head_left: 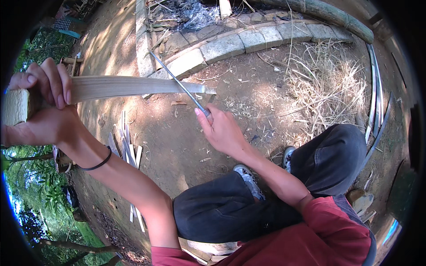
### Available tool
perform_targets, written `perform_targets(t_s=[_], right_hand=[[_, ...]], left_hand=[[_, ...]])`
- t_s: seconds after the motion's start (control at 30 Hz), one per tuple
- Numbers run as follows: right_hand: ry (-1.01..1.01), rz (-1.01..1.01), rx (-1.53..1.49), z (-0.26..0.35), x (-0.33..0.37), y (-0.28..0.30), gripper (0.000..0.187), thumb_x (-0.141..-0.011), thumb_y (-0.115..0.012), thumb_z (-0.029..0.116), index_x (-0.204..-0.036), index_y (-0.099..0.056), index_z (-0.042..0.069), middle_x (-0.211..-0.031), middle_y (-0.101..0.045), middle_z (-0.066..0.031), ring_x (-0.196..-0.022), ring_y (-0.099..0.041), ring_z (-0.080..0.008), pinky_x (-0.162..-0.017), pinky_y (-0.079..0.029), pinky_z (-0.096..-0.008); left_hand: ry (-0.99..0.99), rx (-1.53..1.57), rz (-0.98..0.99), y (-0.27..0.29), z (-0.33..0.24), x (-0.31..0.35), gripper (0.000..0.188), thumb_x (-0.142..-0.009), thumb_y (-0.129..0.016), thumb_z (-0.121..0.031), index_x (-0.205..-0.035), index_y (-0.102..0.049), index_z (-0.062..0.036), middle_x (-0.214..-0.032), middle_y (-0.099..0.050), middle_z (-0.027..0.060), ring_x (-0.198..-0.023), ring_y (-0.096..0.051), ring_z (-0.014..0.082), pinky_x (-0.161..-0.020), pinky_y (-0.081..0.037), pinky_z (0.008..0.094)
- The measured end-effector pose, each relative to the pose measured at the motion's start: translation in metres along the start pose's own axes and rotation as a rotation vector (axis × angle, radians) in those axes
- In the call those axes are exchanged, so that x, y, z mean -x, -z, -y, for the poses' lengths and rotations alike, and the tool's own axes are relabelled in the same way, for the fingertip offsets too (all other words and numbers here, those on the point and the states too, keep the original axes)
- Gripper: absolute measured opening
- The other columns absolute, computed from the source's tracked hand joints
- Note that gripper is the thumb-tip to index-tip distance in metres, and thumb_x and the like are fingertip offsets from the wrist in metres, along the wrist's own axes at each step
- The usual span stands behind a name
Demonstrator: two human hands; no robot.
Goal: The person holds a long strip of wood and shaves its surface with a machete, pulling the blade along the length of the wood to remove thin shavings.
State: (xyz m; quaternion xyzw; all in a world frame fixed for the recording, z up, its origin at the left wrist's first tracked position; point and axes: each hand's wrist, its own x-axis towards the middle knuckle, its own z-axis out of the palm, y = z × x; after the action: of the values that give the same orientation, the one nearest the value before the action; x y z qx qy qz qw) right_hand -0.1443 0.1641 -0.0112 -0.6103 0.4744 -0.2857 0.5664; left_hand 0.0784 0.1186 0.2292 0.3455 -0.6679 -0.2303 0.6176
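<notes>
My left hand (51,95) is raised at the far left, fingers wrapped round a long flat strip of pale wood or bamboo (128,86). The strip reaches rightward, nearly level, to a lighter cut end. A pale, blocky wooden surface (14,107) shows at that hand's left side; I cannot tell whether it belongs to the strip. In the middle, my right hand (224,133) is closed on a thin-bladed knife (174,78), its thumb along the lower part. The narrow blade slants up and left across the strip near its right end; contact is likely but not fully clear.
Dirt ground lies below, with a heap of pale shavings (328,84) at the right. A curved row of stone blocks (226,48) edges an ash patch (195,17). Split strips lie at the left (128,146) and far right (375,88). A thick bamboo pole (333,13) lies beyond.
</notes>
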Motion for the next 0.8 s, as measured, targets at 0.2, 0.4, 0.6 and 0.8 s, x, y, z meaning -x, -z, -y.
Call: perform_targets(t_s=[0.2, 0.4, 0.6, 0.8], right_hand=[[-0.15, -0.147, 0.131, -0.111, -0.024, -0.036, 0.049, -0.1, -0.046, 0.035, -0.088, -0.059, -0.011, -0.06, -0.06, -0.0275, -0.065, -0.064, -0.0476, -0.063, -0.05, -0.0535], [-0.214, -0.055, -0.007, -0.109, -0.022, -0.029, 0.05, -0.1, -0.045, 0.035, -0.084, -0.059, -0.011, -0.06, -0.06, -0.0252, -0.064, -0.064, -0.0447, -0.061, -0.048, -0.0525], [0.138, -0.066, -0.191, 0.002, -0.002, -0.011, 0.042, -0.101, -0.047, 0.033, -0.082, -0.055, -0.003, -0.05, -0.048, -0.0138, -0.044, -0.05, -0.0266, -0.048, -0.034, -0.0443], [-0.059, -0.132, -0.018, -0.104, -0.019, -0.047, 0.042, -0.1, -0.048, 0.03, -0.09, -0.059, -0.009, -0.061, -0.062, -0.0226, -0.06, -0.062, -0.0458, -0.058, -0.049, -0.0523]], left_hand=[[-0.013, 0.053, 0.011, -0.022, -0.004, 0.004, 0.08, -0.082, -0.028, -0.085, -0.076, -0.05, -0.0074, -0.052, -0.029, 0.0007, -0.04, -0.025, 0.0102, -0.035, -0.025, 0.0212], [-0.061, 0.074, 0.086, -0.027, -0.003, 0.006, 0.085, -0.079, -0.027, -0.088, -0.079, -0.051, -0.0068, -0.052, -0.03, 0.0009, -0.038, -0.025, 0.0098, -0.032, -0.026, 0.02], [-0.026, 0.03, -0.027, -0.032, -0.007, 0.008, 0.077, -0.086, -0.026, -0.079, -0.074, -0.049, -0.0063, -0.053, -0.031, 0.0036, -0.039, -0.028, 0.0124, -0.034, -0.026, 0.0231], [-0.034, -0.514, -0.618, -0.062, 0.0, 0.007, 0.094, -0.072, -0.017, -0.095, -0.072, -0.046, -0.0056, -0.05, -0.026, 0.0031, -0.042, -0.027, 0.0141, -0.035, -0.022, 0.0247]])
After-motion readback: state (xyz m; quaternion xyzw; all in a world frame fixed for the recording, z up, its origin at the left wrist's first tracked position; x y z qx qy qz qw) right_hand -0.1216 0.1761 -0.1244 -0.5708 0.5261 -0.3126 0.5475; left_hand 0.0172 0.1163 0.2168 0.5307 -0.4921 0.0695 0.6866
